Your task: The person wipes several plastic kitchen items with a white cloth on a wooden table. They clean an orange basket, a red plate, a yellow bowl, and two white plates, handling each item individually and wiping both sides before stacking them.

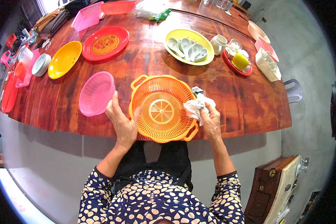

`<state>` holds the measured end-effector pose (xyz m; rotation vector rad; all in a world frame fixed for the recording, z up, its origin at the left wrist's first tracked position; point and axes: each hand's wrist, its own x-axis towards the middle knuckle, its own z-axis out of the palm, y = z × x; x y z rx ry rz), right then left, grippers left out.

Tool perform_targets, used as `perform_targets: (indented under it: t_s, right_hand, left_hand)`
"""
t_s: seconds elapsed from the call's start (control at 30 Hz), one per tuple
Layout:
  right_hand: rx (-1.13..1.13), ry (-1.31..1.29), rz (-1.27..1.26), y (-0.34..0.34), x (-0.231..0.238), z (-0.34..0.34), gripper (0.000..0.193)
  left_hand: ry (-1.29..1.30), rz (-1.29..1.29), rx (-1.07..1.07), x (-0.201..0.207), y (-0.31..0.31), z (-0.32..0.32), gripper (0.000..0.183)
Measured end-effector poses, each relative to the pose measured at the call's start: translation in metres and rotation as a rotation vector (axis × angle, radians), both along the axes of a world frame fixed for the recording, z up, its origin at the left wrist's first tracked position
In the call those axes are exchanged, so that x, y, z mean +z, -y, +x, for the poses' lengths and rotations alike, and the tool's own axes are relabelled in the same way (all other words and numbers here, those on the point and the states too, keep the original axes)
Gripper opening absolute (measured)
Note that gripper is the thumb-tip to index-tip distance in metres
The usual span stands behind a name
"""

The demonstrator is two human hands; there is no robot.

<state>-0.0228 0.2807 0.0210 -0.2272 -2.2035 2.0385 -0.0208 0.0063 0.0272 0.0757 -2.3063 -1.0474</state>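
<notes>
At the middle of the counter's (246, 106) near edge, in the head view, sits one orange strainer basket (161, 111) with two loop handles. The right hand (211, 123) has its fingers closed round one crumpled white cloth (193, 109) at the basket's right rim; the left hand (124, 125) is spread wide, thumb lapping the left rim, the other fingers gripping nothing that shows. Wiping the basket seems the step in hand; working further round the rim would call for a steadying left hand. Just left lies one pink bowl (96, 94). Farther back are one red plate (105, 44), one yellow-orange dish (65, 59) and one yellow plate (192, 35) of spoons (192, 50), too overlapped to count surely; toward the counter's right edge, one white mug (218, 44) and one yellow cup (240, 60).
</notes>
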Motion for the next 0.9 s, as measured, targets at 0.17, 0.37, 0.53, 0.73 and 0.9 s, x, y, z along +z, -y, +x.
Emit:
perform_targets:
  t_s: [0.17,0.37,0.53,0.73,0.9]
  right_hand:
    - [0.029,0.064,-0.551,0.000,-0.011,-0.007,0.022]
    - [0.144,0.062,-0.547,-0.010,-0.055,-0.038,0.026]
    - [-0.024,-0.130,-0.389,-0.044,-0.070,-0.072,0.025]
    - [-0.073,-0.253,-0.355,-0.017,0.033,-0.059,0.020]
    - [-0.034,-0.741,0.329,0.042,0.106,-0.016,0.037]
  left_hand:
    - [0.033,-0.395,-0.545,0.030,-0.021,0.044,0.064]
    - [0.022,-0.635,-0.664,-0.009,-0.037,0.043,0.032]
    - [0.024,-0.117,-0.730,0.022,-0.036,0.021,0.020]
    - [0.218,0.825,-0.805,0.040,-0.041,0.004,0.013]
    - [0.252,0.918,-0.822,0.051,-0.040,0.008,0.013]
